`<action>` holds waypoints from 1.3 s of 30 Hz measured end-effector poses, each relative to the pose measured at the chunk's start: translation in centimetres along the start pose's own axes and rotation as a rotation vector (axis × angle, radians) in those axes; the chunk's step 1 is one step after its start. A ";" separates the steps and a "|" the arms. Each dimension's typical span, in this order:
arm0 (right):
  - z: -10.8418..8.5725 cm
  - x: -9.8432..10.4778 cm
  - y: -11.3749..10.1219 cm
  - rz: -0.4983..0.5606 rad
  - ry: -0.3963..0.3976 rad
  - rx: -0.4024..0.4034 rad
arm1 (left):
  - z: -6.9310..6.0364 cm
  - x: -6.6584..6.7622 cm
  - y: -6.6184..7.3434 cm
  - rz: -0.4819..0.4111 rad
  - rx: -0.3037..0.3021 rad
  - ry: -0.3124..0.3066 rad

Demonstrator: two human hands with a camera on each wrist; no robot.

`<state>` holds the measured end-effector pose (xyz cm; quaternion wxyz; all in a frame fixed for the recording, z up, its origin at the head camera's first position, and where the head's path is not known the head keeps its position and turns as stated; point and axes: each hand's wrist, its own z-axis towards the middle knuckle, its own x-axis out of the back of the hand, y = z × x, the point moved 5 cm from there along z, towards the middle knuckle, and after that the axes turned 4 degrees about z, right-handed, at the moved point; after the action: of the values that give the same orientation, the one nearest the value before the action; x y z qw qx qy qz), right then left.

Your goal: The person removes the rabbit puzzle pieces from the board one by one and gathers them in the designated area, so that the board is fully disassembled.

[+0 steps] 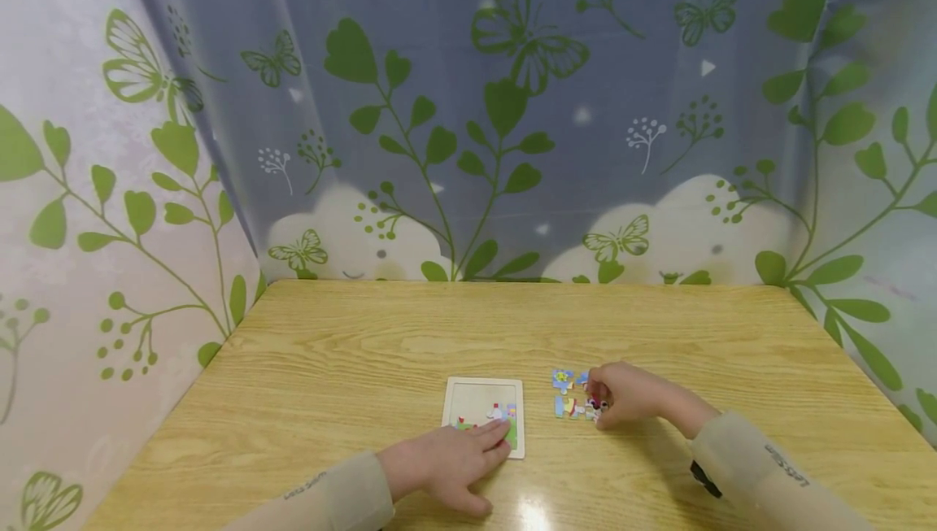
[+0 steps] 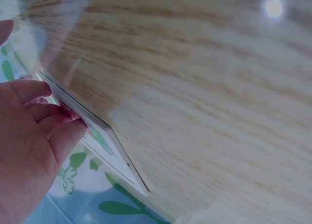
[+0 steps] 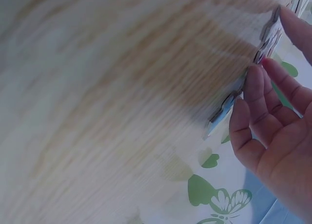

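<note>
Covering part of a puzzle tray [image 1: 472, 401], left fingers [image 1: 489, 437] outstretched, right fingers [image 1: 607, 376] gripping half-hidden pieces [image 1: 594, 411]

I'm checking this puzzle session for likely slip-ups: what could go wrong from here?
The right hand is among closely spaced loose puzzle pieces, so it might nudge a neighbour aside. The left hand lies partly over the puzzle tray, covering some of the picture; shifting it could disturb pieces there.

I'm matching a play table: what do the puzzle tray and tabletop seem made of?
Puzzle tray: probably thin wood or fibreboard, smooth-looking, pale and straight-edged. Tabletop: wood or wood-look laminate, glossy, showing grain streaks and a bright reflection.
</note>
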<state>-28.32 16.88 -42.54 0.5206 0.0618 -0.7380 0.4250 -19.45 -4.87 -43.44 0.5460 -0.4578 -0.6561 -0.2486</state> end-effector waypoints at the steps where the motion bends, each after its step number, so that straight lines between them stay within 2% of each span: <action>1: 0.0 0.0 -0.1 0.001 -0.001 0.004 | 0.0 0.0 0.0 -0.001 0.002 -0.001; 11: 0.7 0.3 -0.6 -0.025 0.024 0.065 | -0.1 0.1 -0.1 -0.026 0.003 -0.002; 19: 2.3 0.2 -2.7 -0.015 0.021 0.114 | -0.1 -0.2 0.0 -0.039 0.001 0.014; 26: 4.0 -0.6 -4.6 -0.046 0.022 0.156 | 0.0 -0.5 0.0 -0.085 0.009 -0.027; 30: 5.1 -1.2 -5.6 -0.042 0.009 0.165 | 0.0 -0.4 0.1 -0.067 0.023 -0.042; 34: 6.1 -1.8 -6.3 -0.034 -0.008 0.176 | 0.0 -0.4 0.1 -0.039 0.024 -0.042; 39: 7.2 -2.6 -6.9 -0.024 -0.036 0.158 | -0.1 -0.5 0.0 -0.049 0.018 -0.024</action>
<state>-28.59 6.64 -41.53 0.5057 0.1192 -0.7105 0.4746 -19.42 -5.08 -43.86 0.5361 -0.4393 -0.6759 -0.2506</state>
